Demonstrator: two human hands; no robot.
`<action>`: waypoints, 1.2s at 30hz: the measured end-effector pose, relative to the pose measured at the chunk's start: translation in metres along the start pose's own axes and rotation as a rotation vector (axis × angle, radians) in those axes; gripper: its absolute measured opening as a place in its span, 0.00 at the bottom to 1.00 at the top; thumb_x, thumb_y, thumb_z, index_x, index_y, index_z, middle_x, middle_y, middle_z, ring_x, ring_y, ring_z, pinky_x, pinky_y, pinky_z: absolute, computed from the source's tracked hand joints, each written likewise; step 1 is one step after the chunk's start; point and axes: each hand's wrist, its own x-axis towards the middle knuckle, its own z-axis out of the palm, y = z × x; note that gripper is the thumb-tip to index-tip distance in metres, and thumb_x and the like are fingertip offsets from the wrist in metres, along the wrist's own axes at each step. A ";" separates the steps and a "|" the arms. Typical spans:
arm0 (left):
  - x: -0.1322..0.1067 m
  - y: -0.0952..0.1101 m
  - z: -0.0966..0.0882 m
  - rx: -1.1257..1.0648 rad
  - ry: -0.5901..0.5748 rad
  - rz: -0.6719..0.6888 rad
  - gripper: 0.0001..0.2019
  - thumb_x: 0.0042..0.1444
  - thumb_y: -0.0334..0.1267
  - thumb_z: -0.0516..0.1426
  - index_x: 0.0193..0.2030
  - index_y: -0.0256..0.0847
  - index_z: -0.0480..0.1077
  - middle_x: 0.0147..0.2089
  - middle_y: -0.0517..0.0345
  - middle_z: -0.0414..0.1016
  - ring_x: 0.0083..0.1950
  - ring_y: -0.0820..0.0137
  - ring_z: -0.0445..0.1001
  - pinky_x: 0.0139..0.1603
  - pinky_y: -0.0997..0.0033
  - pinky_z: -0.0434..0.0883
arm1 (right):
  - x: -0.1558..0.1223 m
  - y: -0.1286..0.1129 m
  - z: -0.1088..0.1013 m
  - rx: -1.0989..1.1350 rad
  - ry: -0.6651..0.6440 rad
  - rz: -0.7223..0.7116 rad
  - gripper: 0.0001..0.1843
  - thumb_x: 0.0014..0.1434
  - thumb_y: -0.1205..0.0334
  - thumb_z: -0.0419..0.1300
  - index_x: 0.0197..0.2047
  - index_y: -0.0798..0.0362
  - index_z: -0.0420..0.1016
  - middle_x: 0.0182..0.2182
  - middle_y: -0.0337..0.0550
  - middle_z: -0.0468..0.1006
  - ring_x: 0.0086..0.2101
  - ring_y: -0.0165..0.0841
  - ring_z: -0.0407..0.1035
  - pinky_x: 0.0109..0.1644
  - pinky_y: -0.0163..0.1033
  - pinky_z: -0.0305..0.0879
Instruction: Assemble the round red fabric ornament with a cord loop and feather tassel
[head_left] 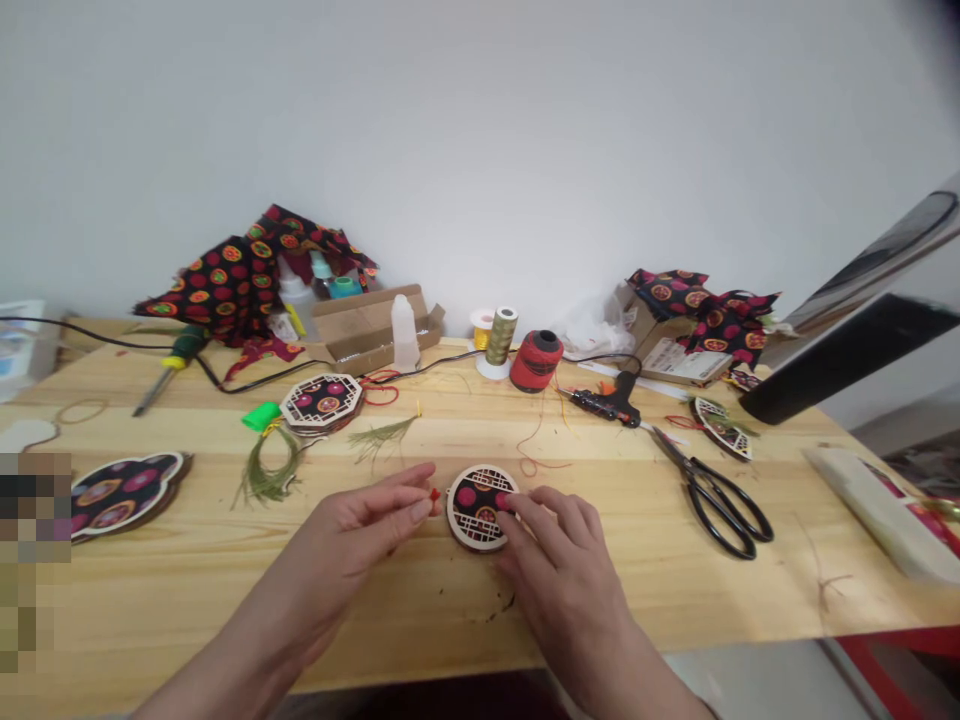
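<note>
A round wooden-framed ornament [466,500], with dark patterned fabric behind its lattice, lies in front of me on the table. My right hand [559,550] grips its right edge with curled fingers; the thumb is mostly hidden. Just left of the ornament, my left hand [375,520] pinches a small red piece [435,496] between thumb and index finger, perhaps a knot or cord end; it is too small to make out. Beyond my left hand lie an olive-green thread tassel [386,432] and an octagonal ornament [322,402] of similar make.
Black-handled scissors [724,500] and a glue gun [611,402] lie to the right. Red [536,362] and olive [501,338] thread spools stand behind, near a white bottle [405,335]. A screwdriver [172,365] and a cloud-shaped ornament [131,495] sit left.
</note>
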 end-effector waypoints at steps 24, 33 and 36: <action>0.010 0.006 0.011 0.714 -0.386 0.361 0.13 0.57 0.37 0.52 0.35 0.50 0.78 0.66 0.62 0.58 0.64 0.65 0.58 0.62 0.62 0.56 | 0.004 -0.009 0.008 -0.184 -0.158 -0.169 0.10 0.58 0.72 0.52 0.41 0.61 0.73 0.38 0.51 0.75 0.40 0.41 0.63 0.41 0.48 0.58; 0.009 0.008 0.015 0.887 -0.375 0.409 0.15 0.56 0.32 0.50 0.35 0.49 0.79 0.66 0.60 0.58 0.64 0.65 0.60 0.61 0.61 0.59 | 0.004 -0.008 0.014 -0.163 -0.114 -0.189 0.08 0.56 0.73 0.54 0.35 0.60 0.74 0.34 0.48 0.75 0.37 0.41 0.63 0.40 0.47 0.56; 0.009 0.007 0.016 0.901 -0.391 0.434 0.15 0.57 0.32 0.50 0.36 0.49 0.78 0.65 0.62 0.60 0.64 0.65 0.59 0.61 0.62 0.59 | 0.005 -0.008 0.014 -0.156 -0.111 -0.194 0.07 0.56 0.73 0.55 0.33 0.59 0.74 0.32 0.48 0.75 0.36 0.40 0.63 0.39 0.47 0.56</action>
